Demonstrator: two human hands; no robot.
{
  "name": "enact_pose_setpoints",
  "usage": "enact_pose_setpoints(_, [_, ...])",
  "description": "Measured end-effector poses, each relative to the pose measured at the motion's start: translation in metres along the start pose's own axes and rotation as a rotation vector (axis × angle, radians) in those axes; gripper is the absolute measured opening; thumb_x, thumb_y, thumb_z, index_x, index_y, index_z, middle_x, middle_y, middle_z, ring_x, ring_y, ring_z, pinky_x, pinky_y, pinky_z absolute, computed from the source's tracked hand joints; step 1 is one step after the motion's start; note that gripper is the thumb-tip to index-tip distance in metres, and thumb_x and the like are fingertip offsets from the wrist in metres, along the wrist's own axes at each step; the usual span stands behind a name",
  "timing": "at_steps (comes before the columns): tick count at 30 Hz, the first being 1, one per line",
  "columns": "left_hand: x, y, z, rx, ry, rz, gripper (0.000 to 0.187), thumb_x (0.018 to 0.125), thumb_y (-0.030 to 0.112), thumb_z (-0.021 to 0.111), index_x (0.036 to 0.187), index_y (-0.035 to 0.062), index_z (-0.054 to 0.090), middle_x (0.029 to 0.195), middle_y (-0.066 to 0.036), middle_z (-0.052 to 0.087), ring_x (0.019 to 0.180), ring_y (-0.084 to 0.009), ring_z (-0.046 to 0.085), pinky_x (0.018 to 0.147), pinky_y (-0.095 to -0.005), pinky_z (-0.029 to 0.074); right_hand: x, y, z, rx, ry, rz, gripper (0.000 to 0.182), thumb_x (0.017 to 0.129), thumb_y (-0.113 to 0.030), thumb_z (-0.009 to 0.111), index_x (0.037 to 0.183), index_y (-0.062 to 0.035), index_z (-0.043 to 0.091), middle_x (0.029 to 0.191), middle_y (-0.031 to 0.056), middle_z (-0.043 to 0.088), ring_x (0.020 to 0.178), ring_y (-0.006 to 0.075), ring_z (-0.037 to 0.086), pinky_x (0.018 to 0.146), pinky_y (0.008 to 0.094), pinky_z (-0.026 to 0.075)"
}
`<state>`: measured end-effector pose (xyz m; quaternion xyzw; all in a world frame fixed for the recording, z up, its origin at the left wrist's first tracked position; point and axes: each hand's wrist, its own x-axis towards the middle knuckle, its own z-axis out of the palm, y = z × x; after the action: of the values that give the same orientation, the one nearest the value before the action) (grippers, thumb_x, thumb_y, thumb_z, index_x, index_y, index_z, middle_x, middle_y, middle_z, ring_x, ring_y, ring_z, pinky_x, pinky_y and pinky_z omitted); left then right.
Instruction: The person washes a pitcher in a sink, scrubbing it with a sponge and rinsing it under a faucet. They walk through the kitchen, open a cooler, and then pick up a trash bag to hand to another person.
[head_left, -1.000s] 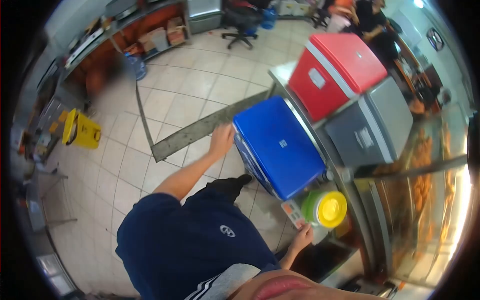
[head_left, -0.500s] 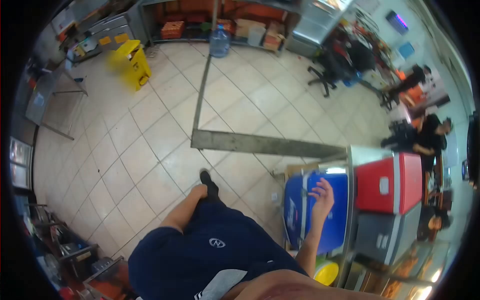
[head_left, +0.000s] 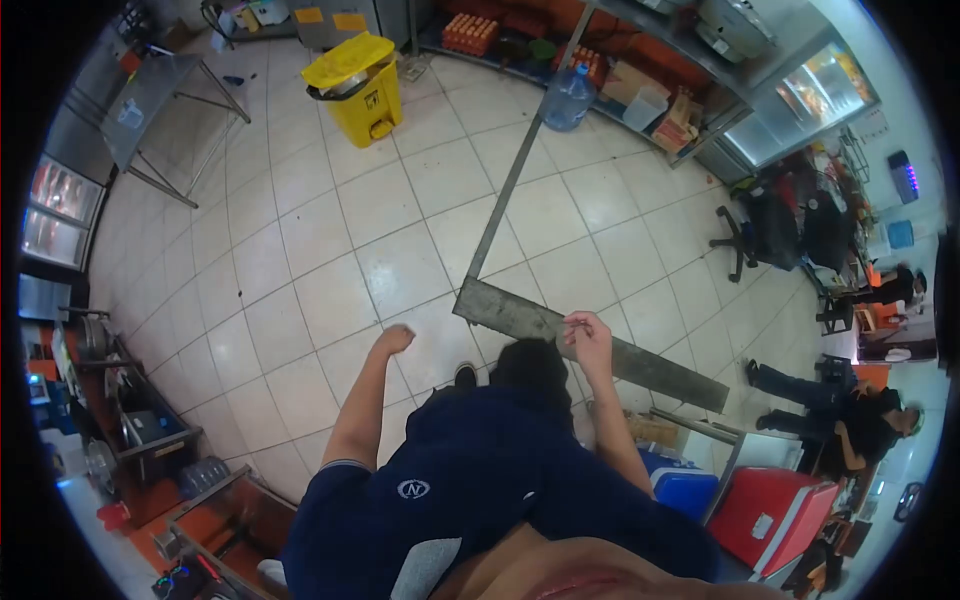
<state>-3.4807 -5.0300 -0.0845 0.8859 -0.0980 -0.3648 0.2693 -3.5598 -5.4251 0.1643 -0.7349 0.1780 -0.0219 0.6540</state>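
Note:
My left hand (head_left: 397,338) hangs over the tiled floor (head_left: 300,310) with its fingers curled in and nothing visible in it. My right hand (head_left: 590,335) is held out ahead of my body, its fingers loosely bent and apart, with nothing in it. Below that hand in the view runs a dark metal drain strip (head_left: 510,308) set in the floor. A blue cooler (head_left: 682,490) is partly hidden by my right arm. Beside it sits a red cooler (head_left: 765,515) with a white-edged lid.
Ahead stand a yellow pedal bin (head_left: 365,105) and a large water bottle (head_left: 567,98). Metal shelving (head_left: 690,60) lines the back. A steel table (head_left: 150,110) is at far left, an office chair (head_left: 745,235) at right. A person (head_left: 850,420) in black stands at right.
My view has moved forward and swung left; the coolers now lie lower right and the bin looks nearer. My right hand has moved away from the blue cooler, out over the floor.

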Motion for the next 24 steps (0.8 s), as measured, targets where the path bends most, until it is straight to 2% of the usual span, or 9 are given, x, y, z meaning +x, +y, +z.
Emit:
enact_pose_setpoints(5, [0.073, 0.065, -0.087, -0.407, -0.047, -0.077, 0.032, 0.082, 0.026, 0.049, 0.1, 0.0007, 0.058, 0.083, -0.011, 0.064, 0.064, -0.0179, 0.06, 0.05, -0.0296, 0.046, 0.078, 0.013, 0.005, -0.1, -0.012, 0.184, 0.021, 0.078, 0.006, 0.038, 0.086, 0.001, 0.057, 0.077, 0.0074, 0.059, 0.059, 0.0104, 0.055, 0.05, 0.022, 0.045])
enact_pose_setpoints(9, [0.149, 0.066, -0.134, -0.401, -0.008, -0.081, 0.03, 0.084, 0.024, 0.046, 0.099, 0.0009, 0.059, 0.084, -0.012, 0.064, 0.065, -0.0185, 0.06, 0.053, -0.0305, 0.048, 0.173, 0.023, -0.006, -0.105, 0.037, 0.146, 0.021, 0.078, 0.005, 0.038, 0.086, 0.0013, 0.057, 0.075, 0.0075, 0.059, 0.057, 0.0109, 0.055, 0.05, 0.0231, 0.046])
enact_pose_setpoints(11, [0.183, 0.04, -0.149, -0.377, 0.181, 0.003, 0.029, 0.085, 0.021, 0.044, 0.098, 0.0007, 0.059, 0.083, -0.012, 0.064, 0.065, -0.0188, 0.06, 0.056, -0.0309, 0.049, 0.244, 0.019, -0.006, -0.112, 0.021, 0.121, 0.021, 0.079, 0.004, 0.038, 0.086, 0.0013, 0.057, 0.075, 0.0073, 0.059, 0.059, 0.011, 0.056, 0.05, 0.0233, 0.046])
enact_pose_setpoints(17, [0.191, 0.04, -0.205, -0.379, 0.144, -0.183, 0.025, 0.081, 0.02, 0.046, 0.091, 0.0037, 0.063, 0.075, -0.013, 0.064, 0.062, -0.0201, 0.061, 0.06, -0.0321, 0.049, 0.436, -0.041, 0.017, -0.18, -0.232, 0.188, 0.018, 0.082, -0.003, 0.042, 0.091, -0.0031, 0.057, 0.083, 0.0054, 0.058, 0.066, 0.0115, 0.056, 0.054, 0.024, 0.047])
enact_pose_setpoints(19, [0.203, 0.011, -0.205, -0.345, 0.036, -0.282, 0.026, 0.082, 0.021, 0.045, 0.091, 0.004, 0.063, 0.075, -0.013, 0.064, 0.062, -0.0198, 0.061, 0.062, -0.0333, 0.049, 0.48, -0.051, 0.031, -0.199, -0.287, 0.21, 0.017, 0.083, -0.005, 0.043, 0.092, -0.0032, 0.057, 0.082, 0.0053, 0.058, 0.067, 0.0115, 0.057, 0.054, 0.0239, 0.047])
enact_pose_setpoints(21, [0.241, -0.093, -0.153, -0.285, 0.073, -0.048, 0.027, 0.076, 0.019, 0.05, 0.095, 0.0046, 0.062, 0.077, -0.01, 0.064, 0.064, -0.0169, 0.062, 0.057, -0.0322, 0.051, 0.517, -0.052, 0.041, -0.213, -0.331, 0.214, 0.016, 0.083, -0.006, 0.044, 0.092, -0.0033, 0.057, 0.081, 0.0051, 0.057, 0.067, 0.0115, 0.057, 0.054, 0.0238, 0.047])
enact_pose_setpoints(22, [0.221, -0.02, -0.206, -0.299, -0.009, -0.318, 0.028, 0.071, 0.017, 0.053, 0.095, 0.0061, 0.061, 0.077, -0.007, 0.063, 0.065, -0.0157, 0.062, 0.057, -0.0331, 0.051, 0.534, -0.04, 0.049, -0.215, -0.389, 0.257, 0.015, 0.084, -0.008, 0.045, 0.092, -0.0034, 0.057, 0.081, 0.0051, 0.057, 0.069, 0.0114, 0.057, 0.056, 0.0241, 0.048])
enact_pose_setpoints(23, [0.231, -0.053, -0.204, 0.087, 0.072, 0.42, 0.025, 0.074, 0.017, 0.052, 0.096, 0.0073, 0.06, 0.074, -0.006, 0.062, 0.06, -0.0164, 0.06, 0.053, -0.0336, 0.05, 0.55, -0.026, 0.057, -0.216, -0.452, 0.299, 0.015, 0.084, -0.009, 0.046, 0.093, -0.0035, 0.057, 0.08, 0.0051, 0.057, 0.07, 0.0114, 0.057, 0.058, 0.0243, 0.049])
enact_pose_setpoints(24, [0.234, -0.057, -0.202, 0.009, 0.048, 0.371, 0.025, 0.075, 0.017, 0.052, 0.097, 0.0078, 0.06, 0.074, -0.006, 0.062, 0.058, -0.0165, 0.06, 0.051, -0.0333, 0.049, 0.561, -0.004, 0.06, -0.225, -0.466, 0.388, 0.015, 0.081, -0.009, 0.05, 0.093, -0.0032, 0.057, 0.082, 0.0062, 0.058, 0.07, 0.0136, 0.058, 0.06, 0.0262, 0.049])
